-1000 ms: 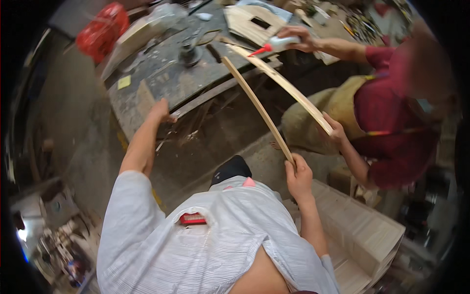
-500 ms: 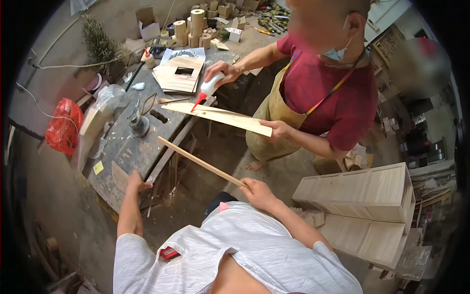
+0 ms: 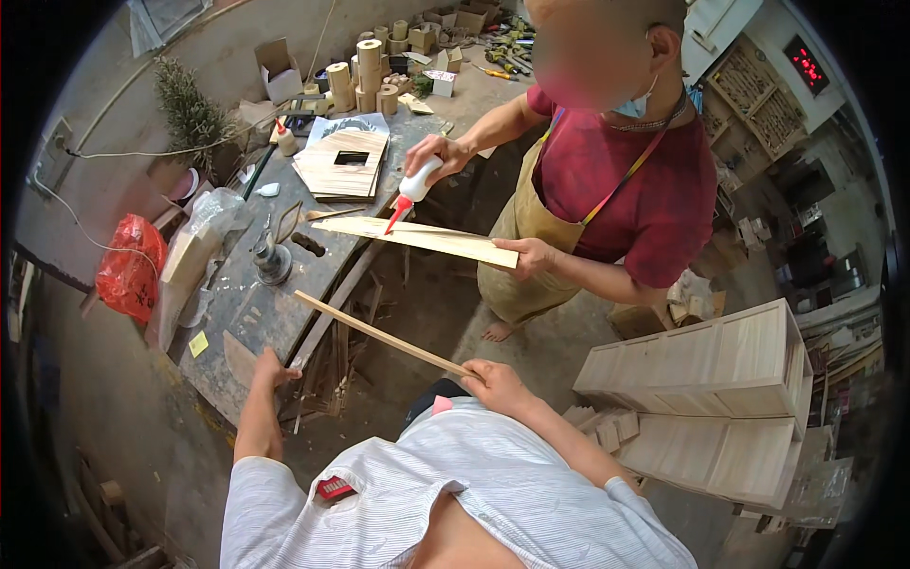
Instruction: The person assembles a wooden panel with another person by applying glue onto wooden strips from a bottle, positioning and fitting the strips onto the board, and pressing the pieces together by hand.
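Right hand (image 3: 493, 383) gripping thin wooden strip (image 3: 379, 334), left hand (image 3: 270, 368) on workbench edge (image 3: 237, 403)

Wood strip's (image 3: 379, 334) end hidden in right hand (image 3: 493, 381).

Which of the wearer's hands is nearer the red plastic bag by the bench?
Left. The left hand rests on the workbench edge, below and right of the red plastic bag. The right hand, closed around the thin wooden strip, is much farther right.
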### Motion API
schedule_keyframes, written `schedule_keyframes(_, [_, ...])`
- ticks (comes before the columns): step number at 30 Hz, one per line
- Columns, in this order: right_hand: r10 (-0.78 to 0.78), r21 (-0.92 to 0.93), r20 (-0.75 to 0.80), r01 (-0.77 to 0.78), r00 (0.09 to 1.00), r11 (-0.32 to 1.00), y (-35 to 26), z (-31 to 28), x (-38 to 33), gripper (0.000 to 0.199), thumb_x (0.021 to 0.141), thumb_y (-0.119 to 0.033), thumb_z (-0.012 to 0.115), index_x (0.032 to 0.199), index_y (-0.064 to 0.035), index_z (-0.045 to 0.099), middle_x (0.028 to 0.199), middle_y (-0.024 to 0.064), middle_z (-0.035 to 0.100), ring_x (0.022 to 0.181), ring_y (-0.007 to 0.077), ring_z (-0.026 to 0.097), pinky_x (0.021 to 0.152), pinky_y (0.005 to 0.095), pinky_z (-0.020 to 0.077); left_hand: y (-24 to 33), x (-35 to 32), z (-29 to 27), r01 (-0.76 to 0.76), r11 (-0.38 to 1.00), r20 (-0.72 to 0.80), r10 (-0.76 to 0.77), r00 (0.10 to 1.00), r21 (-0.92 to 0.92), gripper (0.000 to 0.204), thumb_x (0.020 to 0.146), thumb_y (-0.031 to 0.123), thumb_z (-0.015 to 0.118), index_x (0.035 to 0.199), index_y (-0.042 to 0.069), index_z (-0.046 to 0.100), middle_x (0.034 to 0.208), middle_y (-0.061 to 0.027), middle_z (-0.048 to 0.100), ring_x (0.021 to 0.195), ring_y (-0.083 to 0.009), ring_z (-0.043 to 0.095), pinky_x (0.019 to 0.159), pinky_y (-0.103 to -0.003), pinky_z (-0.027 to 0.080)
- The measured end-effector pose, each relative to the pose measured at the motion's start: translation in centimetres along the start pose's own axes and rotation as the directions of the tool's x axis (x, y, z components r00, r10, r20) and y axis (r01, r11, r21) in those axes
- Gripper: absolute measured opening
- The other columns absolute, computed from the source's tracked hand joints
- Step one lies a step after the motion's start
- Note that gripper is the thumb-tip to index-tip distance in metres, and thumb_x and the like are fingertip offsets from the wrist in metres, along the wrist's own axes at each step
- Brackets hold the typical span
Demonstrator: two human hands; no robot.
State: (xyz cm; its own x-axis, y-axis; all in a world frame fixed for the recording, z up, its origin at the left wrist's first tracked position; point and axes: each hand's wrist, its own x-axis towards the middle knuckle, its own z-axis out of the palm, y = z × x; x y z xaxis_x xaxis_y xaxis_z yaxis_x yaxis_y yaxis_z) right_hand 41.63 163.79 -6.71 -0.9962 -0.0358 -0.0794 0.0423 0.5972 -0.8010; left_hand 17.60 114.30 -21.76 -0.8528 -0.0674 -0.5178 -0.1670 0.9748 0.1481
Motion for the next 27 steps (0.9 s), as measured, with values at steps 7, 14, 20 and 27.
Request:
schedule_keyframes(7, [0.051,0.015,0.004,-0.051,0.999,0.999,0.4,0.5,-0.5,0.031,0.096,-0.022,0.068,0.12,-0.0031,0.072,0.11,0.0194,0.073,0.101,0.0373,0.071,0.087,0.0427,0.0562,-0.6,-0.1,0.6,-0.014,1.0,-0.009,0.014,1.0,0.017,0.097,0.057,0.041,0.104,0.124,-0.007,0.054,0.124,-0.0316,0.067,0.119,-0.0449,0.065,0.099,-0.047,0.054])
schedule_keyframes(14, [0.109,0.076,0.085,-0.115,0.99,0.99,-0.6,0.2,-0.2,0.029,0.099,-0.023,0.067,0.119,-0.0032,0.074,0.106,0.0181,0.074,0.095,0.0333,0.073,0.083,0.0403,0.0563,-1.0,0.2,0.8,-0.008,0.999,-0.002,0.008,1.0,0.034,0.1,0.055,0.043,0.104,0.125,-0.007,0.053,0.124,-0.0315,0.067,0.119,-0.0452,0.065,0.1,-0.047,0.053])
schedule_keyframes(20, [0.016,0.143,0.122,-0.034,0.992,0.989,1.1,1.0,0.3,0.031,0.1,-0.025,0.066,0.119,-0.0006,0.074,0.107,0.0176,0.075,0.096,0.0314,0.072,0.085,0.038,0.0561,-0.1,0.5,0.5,-0.03,0.999,-0.004,0.03,1.0,0.027,0.1,0.055,0.044,0.104,0.125,-0.008,0.053,0.125,-0.0317,0.067,0.121,-0.0452,0.064,0.1,-0.047,0.053])
schedule_keyframes(27, [0.078,0.22,0.171,-0.115,0.982,0.969,1.4,1.2,0.2,0.03,0.102,-0.023,0.064,0.122,-0.0015,0.073,0.105,0.016,0.073,0.097,0.0301,0.071,0.086,0.0375,0.0555,-0.4,0.7,0.0,-0.039,0.998,-0.02,0.04,0.999,0.048,0.099,0.058,0.043,0.103,0.126,-0.008,0.052,0.124,-0.0317,0.067,0.12,-0.0449,0.065,0.1,-0.047,0.053])
